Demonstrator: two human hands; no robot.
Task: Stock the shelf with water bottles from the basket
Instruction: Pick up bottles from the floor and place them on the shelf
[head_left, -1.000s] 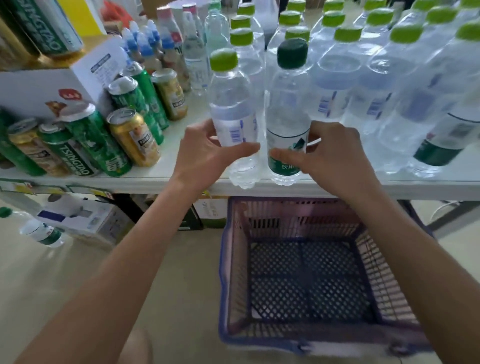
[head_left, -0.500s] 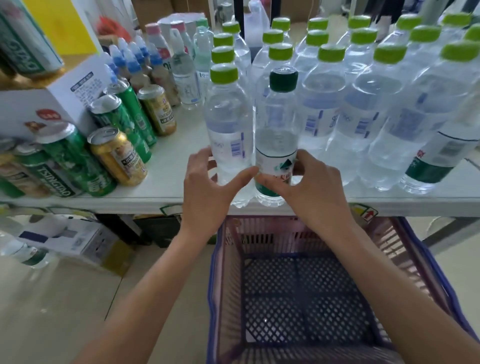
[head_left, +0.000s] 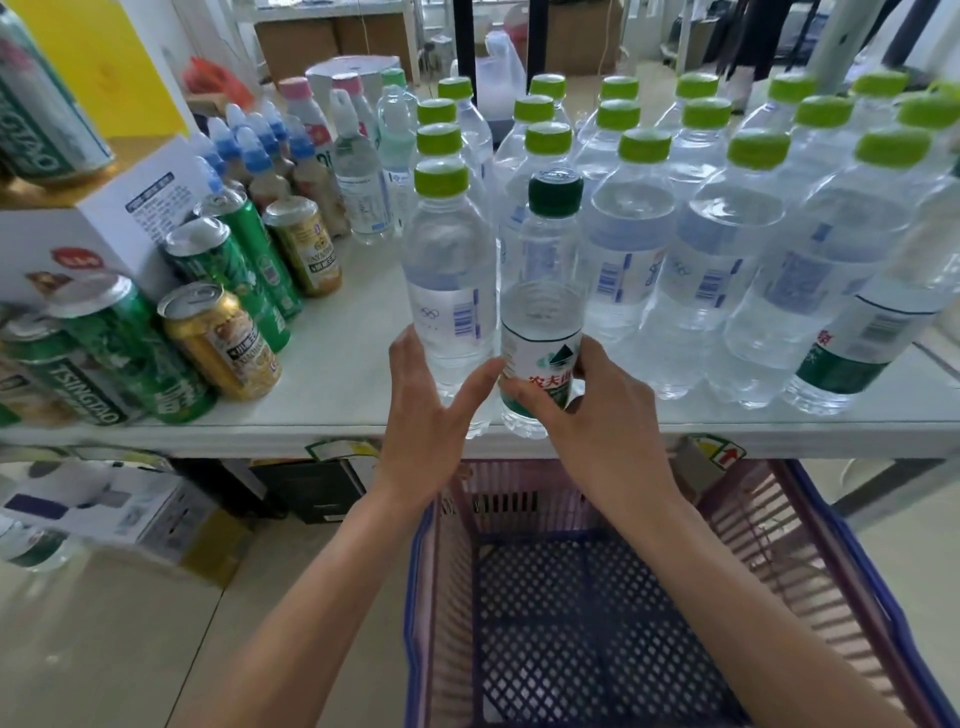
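Both hands nearer the shelf (head_left: 675, 421) edge now, left hand (head_left: 431, 415) spread beside lime-capped bottle (head_left: 449, 280), right hand (head_left: 597, 415) pinching ribbed dark-capped bottle (head_left: 545, 312).

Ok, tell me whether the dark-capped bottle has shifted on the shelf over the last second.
Cannot tell: the camera itself moved. The dark-capped bottle stands at the shelf front edge beside the light-green-capped bottle, just as before.
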